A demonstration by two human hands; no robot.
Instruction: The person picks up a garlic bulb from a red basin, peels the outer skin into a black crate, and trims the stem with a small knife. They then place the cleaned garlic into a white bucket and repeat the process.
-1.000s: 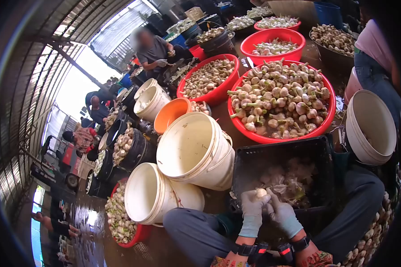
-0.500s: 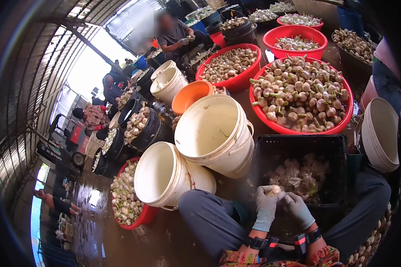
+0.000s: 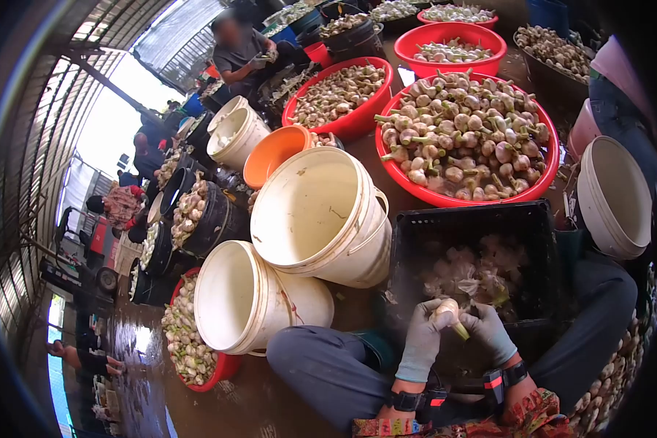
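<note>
In a pale glove, my left hand [image 3: 423, 337] is closed on a garlic bulb [image 3: 446, 309] whose green stem points down to the right. My right hand [image 3: 488, 328], gloved too, has its fingers bent close beside the bulb; what they pinch, if anything, is too small to make out. Both hands are over the near part of a black crate [image 3: 547, 255], where loose garlic skins [image 3: 478, 271] lie. Beyond the crate is a red basin [image 3: 551, 157] heaped with garlic bulbs [image 3: 474, 131].
Two white buckets [image 3: 310, 208] [image 3: 230, 296] stand left of the crate, with an orange basin [image 3: 276, 155] behind. Another white bucket [image 3: 615, 197] is at the right. More garlic fills a red basin [image 3: 343, 98] farther back. A person [image 3: 241, 58] sits at the back.
The view has shifted, so the tubs appear farther left. The bulb in my left hand now shows its green stem, pointing down to the right.
</note>
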